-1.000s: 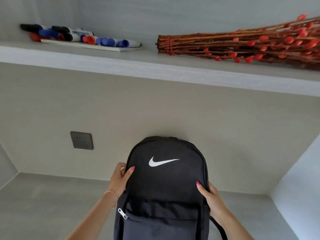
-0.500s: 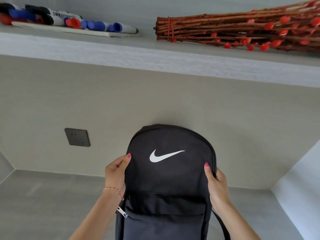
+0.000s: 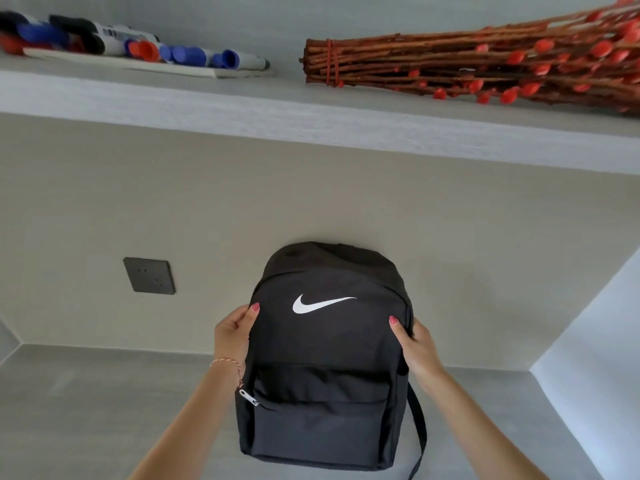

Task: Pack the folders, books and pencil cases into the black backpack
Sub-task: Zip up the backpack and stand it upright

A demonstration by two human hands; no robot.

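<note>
Head view, grip: left hand (image 3: 232, 336) clasps the left edge of the black backpack (image 3: 329, 358), thumb tip laid on the front panel, the other fingers hidden behind the bag.
Right hand: right hand (image 3: 414, 348) clasps the right edge at about the same height, thumb on the front, fingers wrapped out of sight behind.
Backpack: upright, front panel facing the camera, white swoosh logo (image 3: 320, 303) between the two thumbs; main zip line appears shut.
Front pocket: zipper pull (image 3: 248, 397) sits at the pocket's left end, just below the left wrist.
Strap: one shoulder strap (image 3: 419, 434) hangs down the right side.
Support: whether the bag's base touches the grey desk surface (image 3: 86, 403) cannot be told.
Wall: dark socket plate (image 3: 149, 275) left of the bag.
Shelf: shelf (image 3: 311, 116) above carries marker pens (image 3: 138, 46) at left and a bundle of red-budded twigs (image 3: 467, 64) at right.
</note>
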